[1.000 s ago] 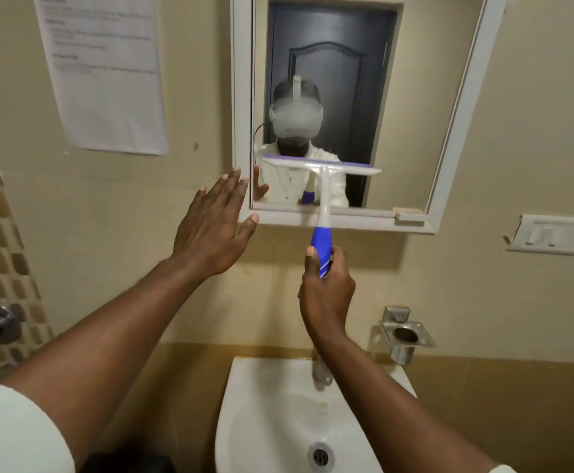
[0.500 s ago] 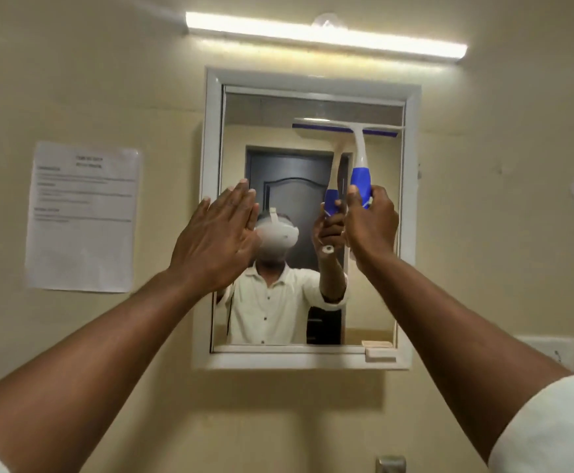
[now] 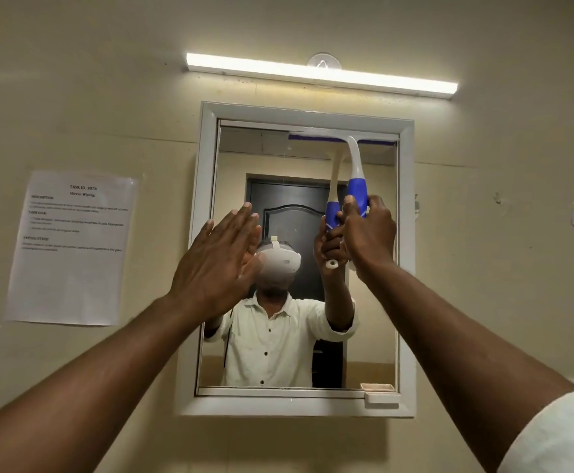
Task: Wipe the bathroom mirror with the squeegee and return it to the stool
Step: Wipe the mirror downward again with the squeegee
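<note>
Blue and white plastic makes up the squeegee (image 3: 356, 172), which is held up against the top of the mirror (image 3: 278, 353). Its blue grip is wrapped by the right hand (image 3: 367, 233), the fingers being curled round it and the thumb laid along the blue part. From the grip a white neck is bent upward to the blade, and the blade is laid flat along the upper edge of the glass, just under the white frame (image 3: 207, 233), on the right half of the mirror. The left hand (image 3: 220, 264) is raised in front of the left part of the glass with the fingers straight and close together, and nothing is held in it; whether the glass is touched by it cannot be told. In the mirror the person's reflection is seen, with a pale shirt, and a dark door behind. A small white ledge (image 3: 381, 397) is fixed at the lower right corner of the frame. Above the mirror a long tube light (image 3: 319, 75) is switched on. On the cream wall to the left of the mirror a printed sheet of paper (image 3: 70, 247) is stuck, on which the words "Mirror Wiping" can be read. A white sleeve (image 3: 559, 438) is seen at the lower right edge of the view.
</note>
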Tool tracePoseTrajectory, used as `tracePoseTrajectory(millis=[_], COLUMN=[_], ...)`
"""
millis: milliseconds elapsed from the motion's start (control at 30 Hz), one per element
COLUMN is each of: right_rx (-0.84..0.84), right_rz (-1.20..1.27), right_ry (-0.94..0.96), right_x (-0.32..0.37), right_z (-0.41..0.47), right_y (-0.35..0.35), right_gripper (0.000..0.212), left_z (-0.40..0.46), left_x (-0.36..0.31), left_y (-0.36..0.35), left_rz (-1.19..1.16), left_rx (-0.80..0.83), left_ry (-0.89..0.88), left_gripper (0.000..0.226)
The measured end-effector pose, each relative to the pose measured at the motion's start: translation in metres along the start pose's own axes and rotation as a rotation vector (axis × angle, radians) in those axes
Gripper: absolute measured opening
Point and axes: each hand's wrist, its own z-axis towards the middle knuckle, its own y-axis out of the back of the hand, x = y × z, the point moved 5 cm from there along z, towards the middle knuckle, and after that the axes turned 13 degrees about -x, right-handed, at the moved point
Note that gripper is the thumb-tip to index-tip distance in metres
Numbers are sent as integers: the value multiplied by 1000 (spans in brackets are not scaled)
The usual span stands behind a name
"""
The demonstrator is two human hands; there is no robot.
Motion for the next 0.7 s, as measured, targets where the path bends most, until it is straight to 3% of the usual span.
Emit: tracePoseTrajectory(millis=[700], right_rx=[50], right_rz=[-63], right_ry=[-46], right_x=[-14], right_z=[-30], right_y=[27], right_gripper=[38], left_z=[-24], left_x=[-25], left_y=[11], left_rz=[-51], left_rx=[53], left_ry=[-14], left_gripper=[66])
